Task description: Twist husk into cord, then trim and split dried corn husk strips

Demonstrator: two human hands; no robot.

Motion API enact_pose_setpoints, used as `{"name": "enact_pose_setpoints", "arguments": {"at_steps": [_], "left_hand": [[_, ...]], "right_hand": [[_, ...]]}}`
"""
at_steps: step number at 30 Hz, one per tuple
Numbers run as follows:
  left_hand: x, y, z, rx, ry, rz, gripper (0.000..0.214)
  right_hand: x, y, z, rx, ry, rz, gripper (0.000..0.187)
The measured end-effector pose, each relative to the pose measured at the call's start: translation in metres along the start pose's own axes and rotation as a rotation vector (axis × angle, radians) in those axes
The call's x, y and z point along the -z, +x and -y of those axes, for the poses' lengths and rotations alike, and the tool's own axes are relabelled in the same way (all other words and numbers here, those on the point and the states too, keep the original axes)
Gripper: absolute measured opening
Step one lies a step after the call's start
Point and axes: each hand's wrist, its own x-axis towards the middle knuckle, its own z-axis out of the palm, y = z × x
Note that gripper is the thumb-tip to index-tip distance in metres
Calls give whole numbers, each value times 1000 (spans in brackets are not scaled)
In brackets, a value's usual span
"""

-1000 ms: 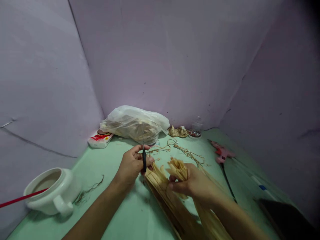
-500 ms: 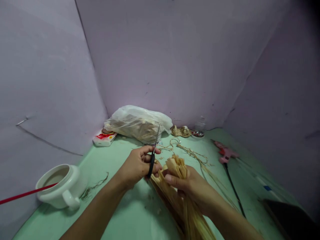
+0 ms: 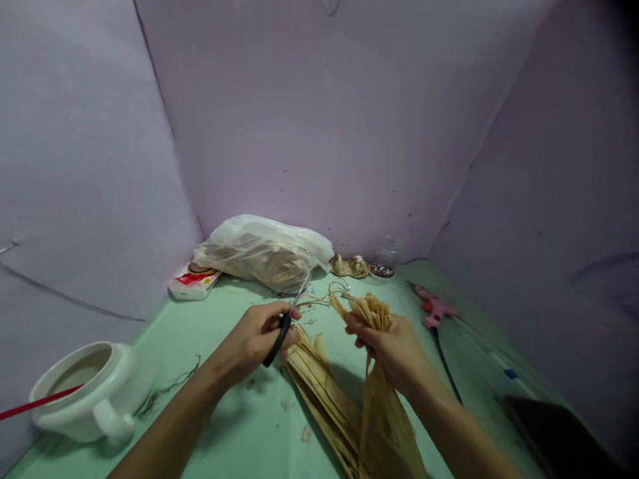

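Observation:
Black-handled scissors [image 3: 278,342] are gripped in my left hand [image 3: 257,336], blades pointing up and away. A flat fan of dried, straw-coloured husks [image 3: 319,382] slants from those fingertips down toward the table's near side; whether the fingers pinch its end is hard to tell. My right hand [image 3: 392,342] is closed around the gathered ends of another husk bunch [image 3: 372,311], whose long leaves hang below the palm. One narrow strip pokes out to the left from this bunch. A gap separates the two hands.
A plastic bag [image 3: 264,256] of dried material lies against the back wall beside a red-and-white packet [image 3: 194,285]. White pot [image 3: 94,389] with a red stick stands left. Woven pieces [image 3: 349,266], a dish of small bits [image 3: 382,271] and a pink glue gun [image 3: 433,306] lie right.
My hands have moved apart, the right one going rightward with its husk bunch. The husk fan below my left fingertips shows more fully. The camera view has shifted slightly to the right.

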Motion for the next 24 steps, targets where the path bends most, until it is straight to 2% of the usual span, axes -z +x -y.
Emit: {"name": "enact_pose_setpoints", "arguments": {"at_steps": [4, 6, 8, 14, 20, 24], "left_hand": [[-7, -2, -2, -29, 275, 121, 9], [-14, -3, -2, -36, 314, 142, 9], [-19, -2, -3, -50, 303, 154, 8], [-21, 1, -3, -105, 157, 165, 5], [-22, 3, -1, -28, -21, 171, 11], [-23, 4, 4, 82, -52, 141, 15]], "right_hand": [[11, 6, -4, 210, -206, -187, 30], [11, 5, -8, 346, -247, -198, 29], [8, 4, -12, 430, -250, -151, 29], [2, -1, -11, 403, -275, -16, 31], [3, -4, -5, 372, -260, 24, 28], [3, -6, -2, 380, -259, 27, 27]]}}
